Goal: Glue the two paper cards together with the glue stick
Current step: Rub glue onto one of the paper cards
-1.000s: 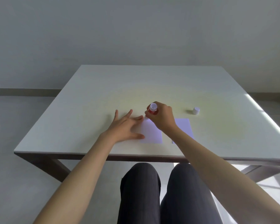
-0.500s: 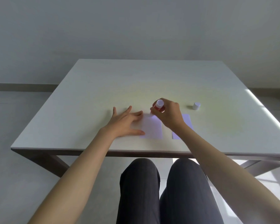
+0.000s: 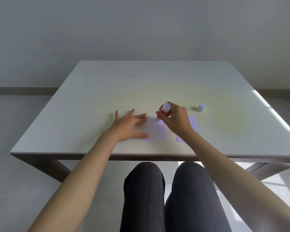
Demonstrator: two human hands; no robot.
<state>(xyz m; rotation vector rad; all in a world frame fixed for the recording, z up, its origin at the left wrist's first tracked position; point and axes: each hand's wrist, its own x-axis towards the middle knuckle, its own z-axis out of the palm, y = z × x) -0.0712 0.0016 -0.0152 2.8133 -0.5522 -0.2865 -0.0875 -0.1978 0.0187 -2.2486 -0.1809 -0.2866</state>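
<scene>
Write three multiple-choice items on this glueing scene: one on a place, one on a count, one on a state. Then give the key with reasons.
1. Where is the white cap?
A. On the table, right of both cards
B. On the glue stick
C. In the left hand

2. How many paper cards lie on the table?
A. One
B. Two
C. Three

3. How are the cards?
A. Stacked
B. Side by side, apart
C. Folded

Key:
1 A, it stands alone.
2 B, left card and right card.
3 B, bare table shows between them.

Only the cap (image 3: 201,107) stands on the table's (image 3: 107,84) far half.
</scene>
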